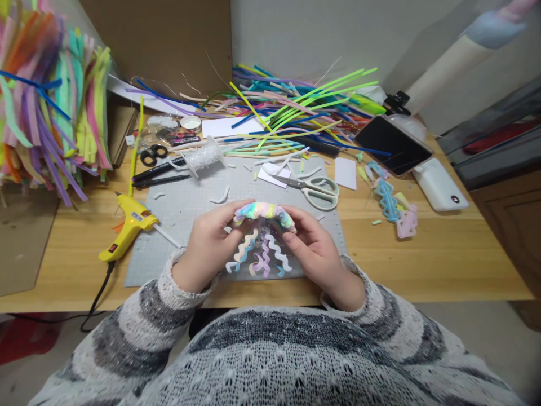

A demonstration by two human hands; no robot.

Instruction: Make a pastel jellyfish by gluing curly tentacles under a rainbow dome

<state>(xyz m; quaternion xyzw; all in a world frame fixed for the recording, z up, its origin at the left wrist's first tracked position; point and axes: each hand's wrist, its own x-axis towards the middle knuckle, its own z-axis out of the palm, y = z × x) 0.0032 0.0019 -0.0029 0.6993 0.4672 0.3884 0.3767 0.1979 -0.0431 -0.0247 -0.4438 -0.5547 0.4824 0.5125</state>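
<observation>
Between my two hands is a pastel pipe-cleaner jellyfish [264, 211], its rounded striped top held up and its wavy tentacles in cream, blue, purple and white hanging below. My left hand [210, 238] grips the left rim of the top, thumb in front. On the opposite rim, my right hand [316, 243] closes with its thumb and fingers. The grey cutting mat [169, 225] lies underneath. Just beyond my right hand rest scissors [315, 189] with pale handles. The underside of the top is mostly hidden.
A yellow glue gun [129, 225] lies left, its cord over the table edge. Bundled pipe cleaners [51, 101] stand at far left; loose ones [291, 107] pile at the back. A bead spool [203, 157], phone [395, 145], white power bank [439, 183] and blue wavy piece [386, 200] lie around.
</observation>
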